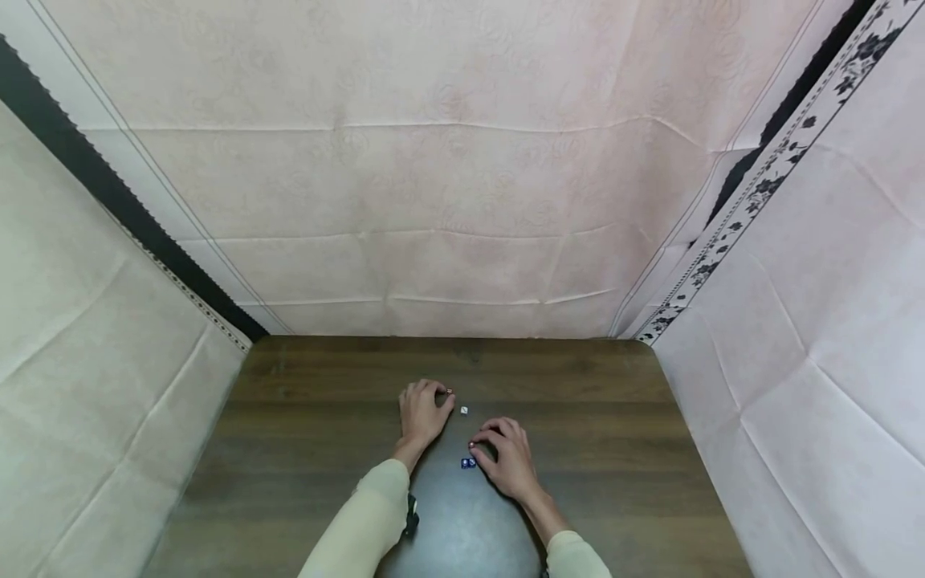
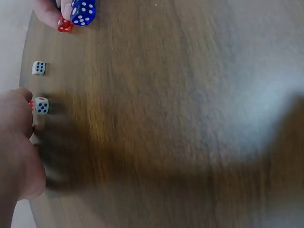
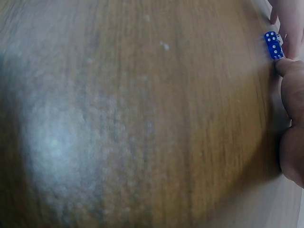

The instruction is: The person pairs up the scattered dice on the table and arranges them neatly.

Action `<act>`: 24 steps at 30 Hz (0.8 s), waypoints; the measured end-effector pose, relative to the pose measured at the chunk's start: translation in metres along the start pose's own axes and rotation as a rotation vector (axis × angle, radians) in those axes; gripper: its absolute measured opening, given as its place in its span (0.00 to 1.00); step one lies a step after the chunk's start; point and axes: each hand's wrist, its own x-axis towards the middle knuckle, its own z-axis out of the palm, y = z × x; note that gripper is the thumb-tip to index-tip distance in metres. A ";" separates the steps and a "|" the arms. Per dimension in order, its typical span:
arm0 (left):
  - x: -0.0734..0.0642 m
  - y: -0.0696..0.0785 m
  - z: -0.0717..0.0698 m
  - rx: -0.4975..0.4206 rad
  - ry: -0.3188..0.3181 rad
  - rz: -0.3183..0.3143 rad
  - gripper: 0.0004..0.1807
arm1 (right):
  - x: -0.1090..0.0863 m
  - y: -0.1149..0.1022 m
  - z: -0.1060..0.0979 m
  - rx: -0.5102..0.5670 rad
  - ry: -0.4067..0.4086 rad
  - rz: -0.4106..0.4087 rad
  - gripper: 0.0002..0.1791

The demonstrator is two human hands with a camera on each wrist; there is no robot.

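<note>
My left hand [image 1: 422, 413], farther out on the table, pinches a red die [image 1: 450, 392] between thumb and forefinger. In the left wrist view a white die [image 2: 42, 105] sits right beside that red die, by the thumb. Another white die [image 1: 464, 410] lies between the two hands. Nearer to me, my right hand [image 1: 511, 461] pinches a second red die [image 1: 471, 445] with thumb and forefinger. Two blue dice [image 3: 273, 45] stand side by side just below its fingertips. The fingers partly cover both red dice.
The wooden table [image 1: 303, 449] extends on all sides of the hands. A pale patterned cloth [image 1: 448, 185] hangs behind its far edge, with further cloths along the left and right sides. A bright glare lies on the wood between the forearms.
</note>
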 end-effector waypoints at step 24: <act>0.003 0.002 0.008 0.002 0.041 -0.031 0.07 | -0.001 0.000 0.001 -0.008 0.008 -0.006 0.07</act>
